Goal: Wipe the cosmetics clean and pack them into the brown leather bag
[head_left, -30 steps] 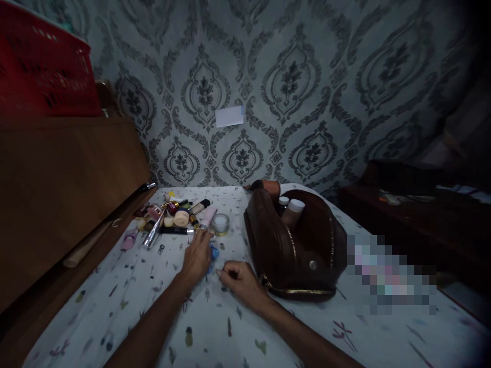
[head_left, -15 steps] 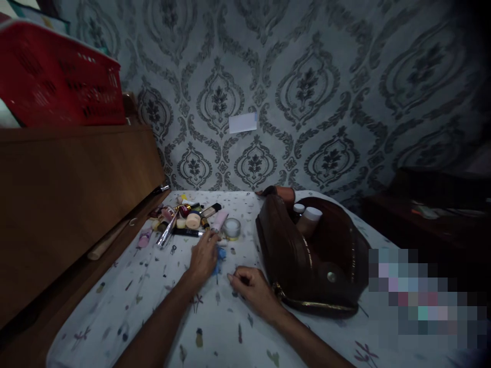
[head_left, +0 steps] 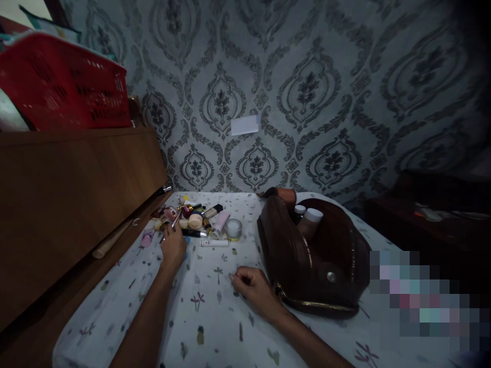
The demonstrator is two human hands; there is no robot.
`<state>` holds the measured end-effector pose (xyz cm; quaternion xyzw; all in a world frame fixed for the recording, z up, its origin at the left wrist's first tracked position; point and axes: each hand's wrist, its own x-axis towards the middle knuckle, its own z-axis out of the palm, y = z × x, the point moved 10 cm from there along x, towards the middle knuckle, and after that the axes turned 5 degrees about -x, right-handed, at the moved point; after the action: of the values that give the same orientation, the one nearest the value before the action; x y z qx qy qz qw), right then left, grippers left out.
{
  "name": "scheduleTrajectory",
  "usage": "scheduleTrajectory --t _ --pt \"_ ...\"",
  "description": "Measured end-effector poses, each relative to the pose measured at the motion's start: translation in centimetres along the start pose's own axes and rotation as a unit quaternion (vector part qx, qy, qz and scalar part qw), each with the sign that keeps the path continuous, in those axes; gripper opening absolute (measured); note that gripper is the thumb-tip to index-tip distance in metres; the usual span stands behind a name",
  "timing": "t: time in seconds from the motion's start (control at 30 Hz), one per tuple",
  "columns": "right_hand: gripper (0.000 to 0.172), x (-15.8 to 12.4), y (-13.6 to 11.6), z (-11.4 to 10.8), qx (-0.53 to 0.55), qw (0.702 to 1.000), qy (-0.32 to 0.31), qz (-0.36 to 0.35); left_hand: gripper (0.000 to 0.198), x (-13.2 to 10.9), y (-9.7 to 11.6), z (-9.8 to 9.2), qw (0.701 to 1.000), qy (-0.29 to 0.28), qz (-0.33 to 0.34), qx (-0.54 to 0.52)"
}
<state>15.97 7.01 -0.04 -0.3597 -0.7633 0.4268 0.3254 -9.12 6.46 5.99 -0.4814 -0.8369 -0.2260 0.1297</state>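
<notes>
My left hand (head_left: 173, 247) rests on the patterned white sheet (head_left: 215, 317), its fingers closed on a small blue thing whose edge shows at its right side. Its fingertips touch a silver tube in the pile of cosmetics (head_left: 194, 221). A white lip-balm stick (head_left: 215, 243) lies just right of that hand. A small clear jar (head_left: 233, 228) stands beyond it. My right hand (head_left: 255, 290) lies loosely curled on the sheet, its fingers folded under, beside a brown leather bag (head_left: 314, 260). The bag is open, with two white-capped bottles (head_left: 309, 219) standing inside.
A wooden cabinet side (head_left: 69, 204) rises at the left with a red plastic basket (head_left: 65, 84) on top. Patterned wallpaper with a white card (head_left: 244, 124) backs the bed. Dark furniture (head_left: 433, 214) stands at the right.
My left hand has slid left with the blue thing, from near the jar to the silver tube in the pile, uncovering the white lip-balm stick. The right hand stayed put. The camera shifted slightly.
</notes>
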Motion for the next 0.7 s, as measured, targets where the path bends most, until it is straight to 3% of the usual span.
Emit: scheduleTrajectory --t 0.2,0.47,0.7 --pt "0.039 0.0 -0.1 -0.1 -0.004 1.0 0.008 -0.007 0.034 0.6 -0.6 -0.8 0.999 -0.006 -0.02 -0.035" --pt "0.038 0.1 0.3 0.1 -0.005 1.0 0.001 0.006 0.03 2.6 -5.0 -1.5 0.992 0.014 -0.083 -0.096" --pt "0.036 0.1 0.3 0.1 -0.005 1.0 0.005 0.002 0.045 7.2 -6.2 -1.4 0.991 0.027 -0.088 -0.097"
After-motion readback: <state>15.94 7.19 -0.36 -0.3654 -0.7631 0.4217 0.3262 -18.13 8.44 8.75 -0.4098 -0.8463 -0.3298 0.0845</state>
